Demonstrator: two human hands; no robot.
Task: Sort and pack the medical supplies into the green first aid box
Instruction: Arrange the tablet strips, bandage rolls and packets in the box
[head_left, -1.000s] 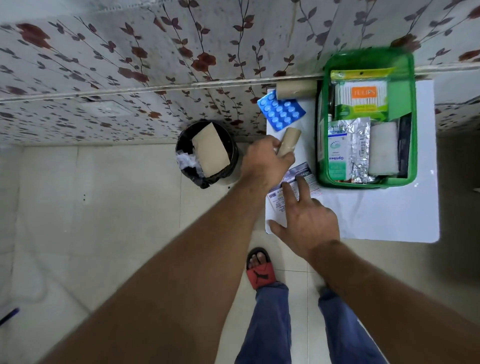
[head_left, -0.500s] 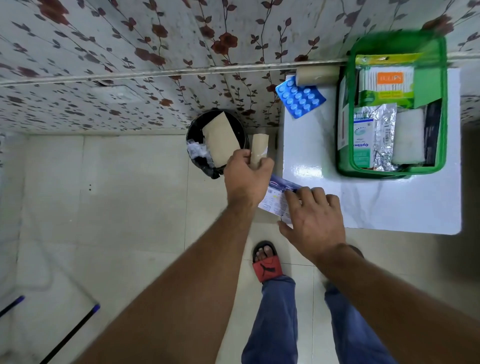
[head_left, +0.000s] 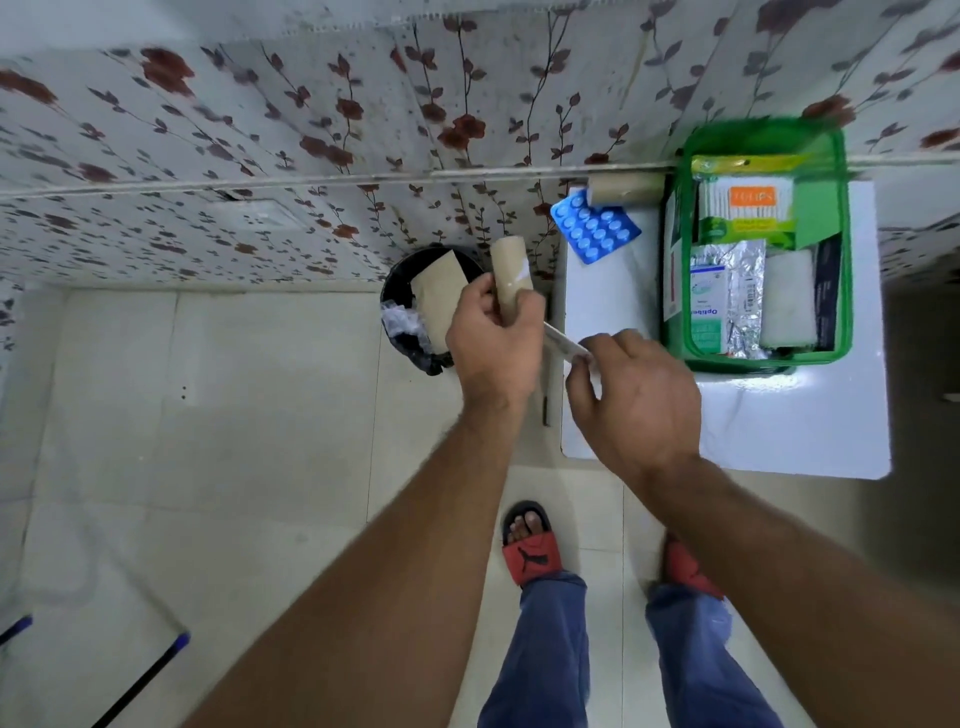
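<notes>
My left hand (head_left: 493, 343) grips a tan bandage roll (head_left: 510, 273), held upright off the table's left edge, beside the bin. My right hand (head_left: 636, 389) pinches a flat printed packet (head_left: 566, 345), seen edge-on between the two hands. The green first aid box (head_left: 844, 249) stands on the white table (head_left: 805, 426) and holds a cotton-swab pack (head_left: 745, 205), a small carton, a foil strip (head_left: 745, 296) and a white pad (head_left: 787, 296). A blue blister pack (head_left: 595, 226) and a second tan roll (head_left: 626, 188) lie on the table left of the box.
A black waste bin (head_left: 410, 338) with a tan card and clear wrap inside stands on the tiled floor left of the table. A floral-papered wall runs behind. My sandalled feet are below the table's front edge. A dark rod with a blue tip (head_left: 140, 680) lies at lower left.
My right hand lifted the flat packet off the table edge and turned it edge-on. My left hand kept the tan roll, raising it slightly beside the bin.
</notes>
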